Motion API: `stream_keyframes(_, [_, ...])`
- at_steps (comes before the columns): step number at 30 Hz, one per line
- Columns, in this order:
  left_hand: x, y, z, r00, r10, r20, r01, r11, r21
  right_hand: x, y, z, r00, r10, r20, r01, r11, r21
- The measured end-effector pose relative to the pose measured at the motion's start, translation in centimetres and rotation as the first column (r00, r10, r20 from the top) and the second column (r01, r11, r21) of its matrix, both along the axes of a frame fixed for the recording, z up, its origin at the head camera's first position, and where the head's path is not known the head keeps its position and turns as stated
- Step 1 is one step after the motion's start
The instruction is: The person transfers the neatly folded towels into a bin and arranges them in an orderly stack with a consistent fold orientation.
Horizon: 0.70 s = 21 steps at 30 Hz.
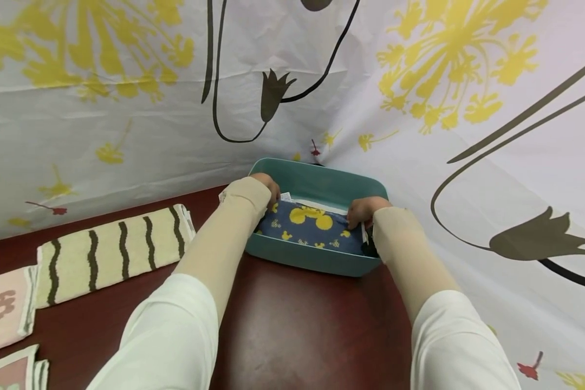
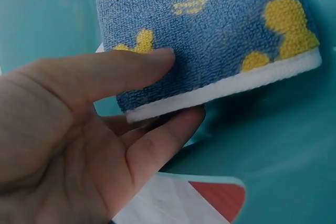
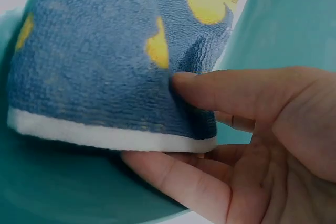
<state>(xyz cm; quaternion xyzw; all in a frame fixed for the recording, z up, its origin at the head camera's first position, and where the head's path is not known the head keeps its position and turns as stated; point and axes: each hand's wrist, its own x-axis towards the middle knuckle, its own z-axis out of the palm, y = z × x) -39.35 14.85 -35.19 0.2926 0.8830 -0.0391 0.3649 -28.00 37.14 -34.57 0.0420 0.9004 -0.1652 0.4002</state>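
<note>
A folded blue towel [image 1: 312,225] with yellow mouse-head shapes and white edging lies within a teal plastic basin [image 1: 317,262]. My left hand [image 1: 269,186] pinches its left end; in the left wrist view the thumb [image 2: 142,69] presses on top and the fingers sit beneath the white hem [image 2: 226,85]. At the other end my right hand [image 1: 363,210] grips the towel the same way, thumb [image 3: 210,90] above and fingers under the edge, as the right wrist view shows. A small white label [image 1: 285,196] sticks out near the left hand.
On the dark red table [image 1: 283,325], a cream towel with brown wavy stripes [image 1: 112,252] lies to the left. Nearer are a pink towel with a flower [image 1: 2,309] and another pink one [image 1: 12,374]. A white floral curtain [image 1: 175,130] hangs close behind and right of the basin.
</note>
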Motion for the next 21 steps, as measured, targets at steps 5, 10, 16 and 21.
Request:
stream_keyframes(5, [2.5,-1.1,2.4,0.998,0.051,-0.035,-0.051,0.998,0.024,0.3,-0.2,0.8,1.000,0.003,-0.027,-0.002,0.999,0.032])
stream_keyframes(10, [0.1,-0.4,0.3,0.992,0.122,-0.030,-0.121,0.992,0.035,0.8,-0.9,2.0,0.999,0.018,-0.050,-0.013,0.995,0.097])
stream_keyframes(16, [4.2,-1.9,4.8,0.997,0.073,-0.002,-0.072,0.993,0.090,1.4,-1.8,3.7,0.995,-0.001,-0.102,0.011,0.995,0.100])
stream_keyframes(21, [6.2,-3.0,6.4,0.997,0.075,-0.023,-0.071,0.987,0.147,2.3,-2.1,4.6,0.984,0.000,-0.177,0.013,0.997,0.076])
